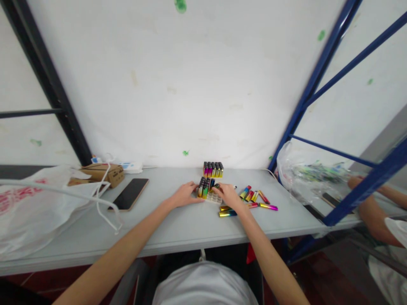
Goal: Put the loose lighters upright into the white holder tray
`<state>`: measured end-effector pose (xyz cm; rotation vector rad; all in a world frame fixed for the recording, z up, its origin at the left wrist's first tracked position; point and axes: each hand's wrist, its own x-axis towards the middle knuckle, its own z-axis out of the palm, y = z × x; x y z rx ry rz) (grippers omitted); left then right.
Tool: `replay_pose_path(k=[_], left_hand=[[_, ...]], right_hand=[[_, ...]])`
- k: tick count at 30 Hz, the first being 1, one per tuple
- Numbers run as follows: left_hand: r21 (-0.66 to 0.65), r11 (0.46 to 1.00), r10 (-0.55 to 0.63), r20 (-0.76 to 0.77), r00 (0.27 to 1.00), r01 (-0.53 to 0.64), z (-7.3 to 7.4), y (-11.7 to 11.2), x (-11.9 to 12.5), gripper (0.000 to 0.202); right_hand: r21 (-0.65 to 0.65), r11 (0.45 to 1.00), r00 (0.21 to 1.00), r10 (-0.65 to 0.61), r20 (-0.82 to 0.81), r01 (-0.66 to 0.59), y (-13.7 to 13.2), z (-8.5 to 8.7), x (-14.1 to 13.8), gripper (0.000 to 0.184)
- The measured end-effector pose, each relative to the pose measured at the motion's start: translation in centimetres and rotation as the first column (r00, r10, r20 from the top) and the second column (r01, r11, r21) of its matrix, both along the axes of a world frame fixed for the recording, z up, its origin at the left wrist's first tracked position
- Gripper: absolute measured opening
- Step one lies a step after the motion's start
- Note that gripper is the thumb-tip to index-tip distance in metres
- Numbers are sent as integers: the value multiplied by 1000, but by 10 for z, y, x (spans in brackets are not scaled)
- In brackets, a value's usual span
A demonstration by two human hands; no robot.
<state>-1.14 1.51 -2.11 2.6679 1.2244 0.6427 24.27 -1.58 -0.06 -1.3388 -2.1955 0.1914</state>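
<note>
A clear plastic tray (215,197) with round slots lies on the table, its left part filled with upright lighters (203,187) in shiny colours with dark tops. My left hand (184,195) spans the tray's left side, its fingers behind and the thumb along the front edge. Over the tray's right part, my right hand (228,195) is closed in a pinch on a lighter (217,186), of which mainly the dark end shows. Several loose metallic lighters (245,192) lie right of my right hand; others, such as a gold-and-blue lighter (227,214), are partly under the forearm.
A full block of lighters (213,169) stands behind the tray near the wall. To the left are a phone (131,194), a cardboard box (104,173), a white plastic bag (47,207) and a white cable (103,212). A blue metal frame (305,101) and a clear bag (299,173) border the right. Another person's arm (375,212) shows far right.
</note>
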Motion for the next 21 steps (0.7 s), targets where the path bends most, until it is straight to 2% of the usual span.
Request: replay_pose_path(k=[5, 10, 15, 17, 21], left_hand=[[-24, 1000, 0, 4, 1000, 0, 2, -2, 1, 61], [-15, 1000, 15, 16, 1000, -15, 1, -1, 0, 60], [4, 1000, 15, 7, 1000, -15, 1, -1, 1, 60], [-6, 1000, 18, 6, 1000, -18, 2, -2, 1, 60], [-25, 999, 27, 7, 1000, -27, 5, -3, 2, 59]], right_hand=[[-38, 999, 996, -20, 88, 23, -2, 0, -8, 25], [-48, 970, 950, -223, 221, 239, -6, 7, -26, 35], [-47, 947, 912, -291, 289, 317, -7, 9, -32, 38], [-69, 954, 924, -263, 277, 293, -6, 8, -24, 40], [-112, 982, 979, -133, 156, 151, -1, 12, 7, 36]])
